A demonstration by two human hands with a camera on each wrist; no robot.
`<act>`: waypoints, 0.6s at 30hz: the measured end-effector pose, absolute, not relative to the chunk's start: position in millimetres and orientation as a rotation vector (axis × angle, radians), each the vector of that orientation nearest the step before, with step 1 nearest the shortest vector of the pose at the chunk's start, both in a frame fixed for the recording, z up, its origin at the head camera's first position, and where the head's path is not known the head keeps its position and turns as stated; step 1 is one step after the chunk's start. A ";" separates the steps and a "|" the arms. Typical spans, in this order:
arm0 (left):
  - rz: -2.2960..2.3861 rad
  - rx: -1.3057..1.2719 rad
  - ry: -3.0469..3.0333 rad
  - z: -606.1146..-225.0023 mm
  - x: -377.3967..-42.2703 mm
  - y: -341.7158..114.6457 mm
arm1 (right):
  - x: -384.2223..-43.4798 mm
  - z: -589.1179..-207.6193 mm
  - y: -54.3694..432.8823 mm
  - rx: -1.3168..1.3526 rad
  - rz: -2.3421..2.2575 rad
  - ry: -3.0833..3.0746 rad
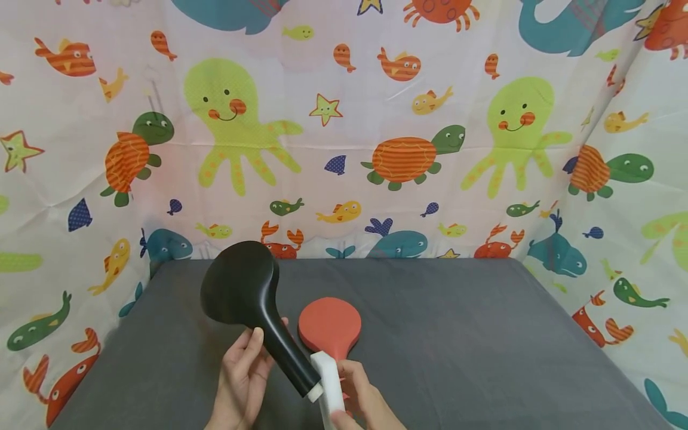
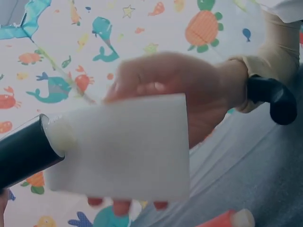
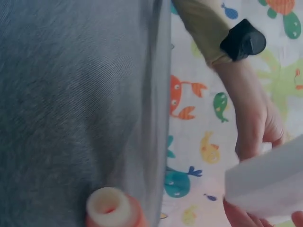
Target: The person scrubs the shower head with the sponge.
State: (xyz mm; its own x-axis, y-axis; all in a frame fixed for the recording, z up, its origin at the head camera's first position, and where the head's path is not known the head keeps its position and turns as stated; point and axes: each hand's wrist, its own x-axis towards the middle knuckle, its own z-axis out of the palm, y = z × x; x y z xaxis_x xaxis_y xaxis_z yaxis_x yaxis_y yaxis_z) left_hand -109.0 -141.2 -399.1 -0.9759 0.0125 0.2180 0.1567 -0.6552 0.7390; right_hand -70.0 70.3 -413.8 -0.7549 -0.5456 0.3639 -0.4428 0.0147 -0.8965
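Observation:
A black shower head (image 1: 244,292) with a pale connector at its handle's lower end is tilted in the air, gripped around the handle by my left hand (image 1: 243,373). My right hand (image 1: 365,394) holds a white sponge block (image 1: 331,385) beside that end. In the left wrist view, the block (image 2: 123,149) stands upright at the pale tip of the black handle (image 2: 28,151), with the right hand's fingers behind it. The sponge also appears at the right of the right wrist view. Whether block and connector touch, I cannot tell.
On the dark grey cloth-covered table (image 1: 457,340), a red shower head (image 1: 329,325) lies behind my right hand. Its pale hollow end shows in the right wrist view. A white curtain (image 1: 344,197) printed with sea animals hangs behind and along both sides.

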 end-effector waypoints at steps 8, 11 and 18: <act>-2.679 -0.217 -1.330 -395.7 -111.5 -132.1 | -65.8 -418.0 66.7 -1.709 -1.326 3.090; -2.671 -0.234 -1.306 -396.6 -111.9 -129.5 | -60.0 -419.9 62.6 -1.831 -0.919 3.351; -2.602 -0.114 -1.323 -395.4 -113.1 -124.1 | -69.9 -412.9 68.4 -1.891 -0.655 3.633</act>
State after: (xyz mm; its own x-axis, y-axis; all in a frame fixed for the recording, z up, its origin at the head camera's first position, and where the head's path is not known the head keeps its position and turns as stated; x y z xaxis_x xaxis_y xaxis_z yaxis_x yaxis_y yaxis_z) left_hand -113.1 -124.1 -395.4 -0.9728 -0.1601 0.1676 0.2297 -0.5707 0.7884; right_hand -69.9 68.4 -412.9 -0.2159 -0.4798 0.8504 -0.7464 0.6426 0.1730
